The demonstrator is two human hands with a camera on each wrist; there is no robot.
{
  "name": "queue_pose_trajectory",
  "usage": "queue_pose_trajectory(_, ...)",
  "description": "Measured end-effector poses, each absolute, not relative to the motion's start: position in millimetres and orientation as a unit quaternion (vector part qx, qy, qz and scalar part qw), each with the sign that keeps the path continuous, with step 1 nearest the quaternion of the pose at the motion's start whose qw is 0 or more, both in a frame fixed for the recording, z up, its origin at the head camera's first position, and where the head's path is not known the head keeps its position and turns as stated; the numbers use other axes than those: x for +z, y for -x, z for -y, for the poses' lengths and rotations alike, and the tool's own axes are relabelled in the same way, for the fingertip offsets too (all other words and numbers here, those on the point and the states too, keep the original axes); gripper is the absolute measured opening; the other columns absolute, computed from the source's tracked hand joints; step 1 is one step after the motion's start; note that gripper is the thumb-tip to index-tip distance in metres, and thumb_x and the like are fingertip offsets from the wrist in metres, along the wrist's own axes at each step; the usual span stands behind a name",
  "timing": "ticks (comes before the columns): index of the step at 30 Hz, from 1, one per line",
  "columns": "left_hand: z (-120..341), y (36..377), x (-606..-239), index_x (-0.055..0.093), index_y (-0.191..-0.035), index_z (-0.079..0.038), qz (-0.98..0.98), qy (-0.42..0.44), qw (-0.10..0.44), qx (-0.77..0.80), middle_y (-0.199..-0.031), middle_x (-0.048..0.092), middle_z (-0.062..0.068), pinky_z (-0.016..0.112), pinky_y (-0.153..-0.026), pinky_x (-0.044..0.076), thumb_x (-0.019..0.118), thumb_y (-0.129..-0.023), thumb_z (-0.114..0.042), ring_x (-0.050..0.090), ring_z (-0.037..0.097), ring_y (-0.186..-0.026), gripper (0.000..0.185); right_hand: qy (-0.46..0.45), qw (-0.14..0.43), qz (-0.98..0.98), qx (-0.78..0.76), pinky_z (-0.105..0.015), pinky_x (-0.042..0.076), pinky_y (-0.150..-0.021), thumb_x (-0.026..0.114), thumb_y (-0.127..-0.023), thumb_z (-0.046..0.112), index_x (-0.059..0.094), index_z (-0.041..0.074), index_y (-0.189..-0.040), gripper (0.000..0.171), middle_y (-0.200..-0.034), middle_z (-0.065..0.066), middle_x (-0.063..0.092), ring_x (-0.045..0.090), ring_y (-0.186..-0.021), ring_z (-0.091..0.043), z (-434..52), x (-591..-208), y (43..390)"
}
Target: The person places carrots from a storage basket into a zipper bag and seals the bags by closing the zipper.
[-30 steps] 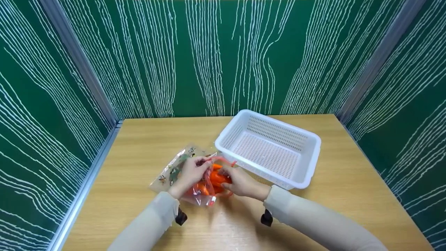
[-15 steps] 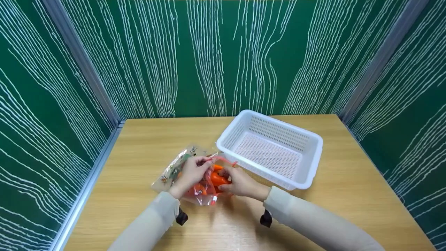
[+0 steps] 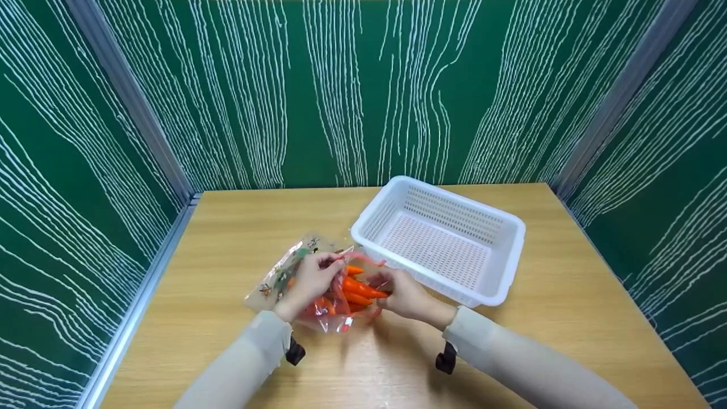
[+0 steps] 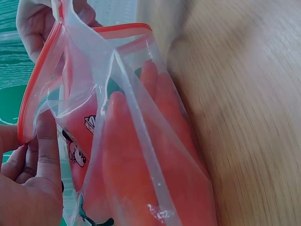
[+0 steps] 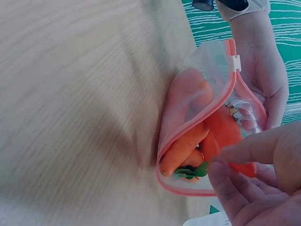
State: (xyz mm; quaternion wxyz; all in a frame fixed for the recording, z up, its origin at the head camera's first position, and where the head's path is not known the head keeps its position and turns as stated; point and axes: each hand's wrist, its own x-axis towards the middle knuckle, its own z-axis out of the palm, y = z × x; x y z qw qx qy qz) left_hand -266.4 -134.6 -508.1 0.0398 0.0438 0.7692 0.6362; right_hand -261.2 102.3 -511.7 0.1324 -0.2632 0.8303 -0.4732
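Note:
A clear slider zip bag (image 3: 278, 284) with a red zip edge and printed cartoon figures lies tilted on the table, its mouth facing right. Several orange carrots (image 5: 186, 148) show inside it; one has a green leafy top (image 5: 193, 170). My left hand (image 3: 311, 279) pinches the zip edge at the bag's mouth, as the left wrist view also shows at the red strip (image 4: 40, 80). At the opening, my right hand (image 3: 406, 292) has thumb and fingers around the tip of a carrot (image 3: 363, 288) that pokes out of the bag. The bag's film partly veils the other carrots.
A white perforated plastic basket (image 3: 372, 244) with nothing in it stands behind and right of the bag, close to my right hand. Green walls (image 3: 238, 96) with white wavy lines enclose the wooden table (image 3: 261, 216) at the back and sides.
My right hand has drawn back slightly to the right from inside the bag's mouth. A carrot's pointed end now sticks out toward it. My left hand keeps its hold on the bag.

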Motion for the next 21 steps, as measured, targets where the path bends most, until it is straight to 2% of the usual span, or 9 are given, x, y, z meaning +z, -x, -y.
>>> queue_pose_trajectory(5, 136, 266, -509, 0.074, -0.114, 0.01, -0.77, -0.048, 0.04, 0.634, -0.082, 0.07, 0.003, 0.019, -0.055, 0.049, 0.062, -0.109, -0.006, 0.058, 0.008, -0.063, 0.02, 0.251, 0.102, -0.837, -0.476, -0.044, 0.066, -0.092, 0.074, -0.088, -0.015, 0.07, -0.013, -0.117, 0.029, -0.11, -0.024, 0.077, 0.077, -0.101, -0.037, -105, -514, 262)
queue_pose_trajectory(8, 136, 265, -508, 0.075, -0.113, 0.007, -0.777, -0.049, 0.042, 0.626, -0.077, 0.066, -0.001, 0.019, -0.054, 0.048, 0.062, -0.109, -0.008, 0.056, 0.008, -0.062, 0.02, 0.25, 0.078, -0.842, -0.472, -0.031, 0.065, -0.081, 0.078, -0.088, -0.01, 0.073, -0.008, -0.103, 0.016, -0.099, -0.02, 0.078, 0.076, -0.088, -0.026, -105, -515, 262)
queue_pose_trajectory(12, 137, 264, -507, 0.075, -0.113, 0.006, -0.778, -0.045, 0.046, 0.625, -0.076, 0.065, -0.001, 0.021, -0.055, 0.048, 0.062, -0.11, -0.011, 0.056, 0.01, -0.062, 0.021, 0.238, 0.055, -0.849, -0.468, -0.018, 0.055, -0.065, 0.082, -0.088, -0.006, 0.073, 0.0, -0.091, 0.011, -0.085, -0.012, 0.077, 0.066, -0.073, -0.009, -103, -517, 263)
queue_pose_trajectory(15, 137, 263, -507, 0.075, -0.114, 0.005, -0.778, -0.043, 0.054, 0.624, -0.079, 0.065, 0.0, 0.022, -0.057, 0.049, 0.062, -0.111, -0.014, 0.056, 0.012, -0.063, 0.022, 0.233, 0.043, -0.85, -0.47, -0.018, 0.053, -0.062, 0.084, -0.087, -0.004, 0.074, 0.001, -0.088, 0.011, -0.081, -0.009, 0.076, 0.062, -0.069, -0.006, -99, -519, 263)
queue_pose_trajectory(18, 137, 263, -507, 0.076, -0.115, 0.001, -0.784, -0.038, 0.051, 0.617, -0.08, 0.067, 0.0, 0.021, -0.057, 0.049, 0.063, -0.111, -0.015, 0.056, 0.01, -0.064, 0.022, 0.239, 0.039, -0.848, -0.471, -0.018, 0.055, -0.064, 0.084, -0.088, -0.004, 0.075, 0.0, -0.089, 0.01, -0.082, -0.011, 0.076, 0.063, -0.07, -0.005, -93, -520, 263)
queue_pose_trajectory(21, 136, 264, -507, 0.077, -0.117, 0.003, -0.785, -0.04, 0.04, 0.617, -0.081, 0.069, 0.001, 0.019, -0.056, 0.048, 0.063, -0.11, -0.012, 0.057, 0.008, -0.064, 0.022, 0.241, 0.041, -0.849, -0.468, -0.019, 0.056, -0.064, 0.083, -0.089, -0.004, 0.075, -0.001, -0.092, 0.009, -0.084, -0.012, 0.077, 0.065, -0.071, -0.006, -86, -521, 263)
